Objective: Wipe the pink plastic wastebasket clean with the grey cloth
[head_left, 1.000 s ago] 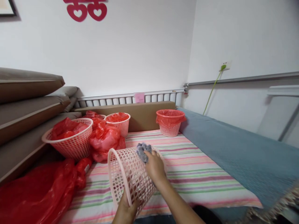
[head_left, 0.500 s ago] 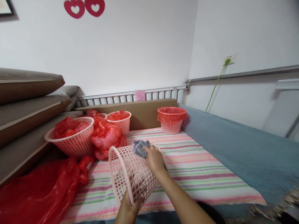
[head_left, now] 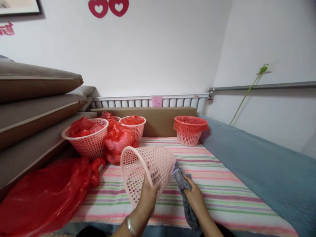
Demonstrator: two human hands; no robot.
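A pale pink perforated plastic basket [head_left: 160, 161] lies tipped on its side above the striped cloth [head_left: 222, 194], its mouth facing left. My left hand [head_left: 148, 194] grips the rim at the near side, with some fingers hidden inside the basket. Just right of the basket's base, my right hand [head_left: 194, 194] is closed around a grey-blue cloth [head_left: 182, 184]. The cloth hangs down toward me, and its upper end is close to the base; whether it touches I cannot tell.
Pink baskets with red plastic bags [head_left: 90, 141] stand at the left, beside stacked cushions [head_left: 41, 105]. A loose red bag [head_left: 46, 194] lies in front of them. Another basket lined in red [head_left: 189, 138] stands at the back right, beside a blue sofa back [head_left: 247, 148].
My right hand has moved with the cloth from the basket's upper side down to the right of its base. The left hand has shifted along the rim, and the view has turned slightly left.
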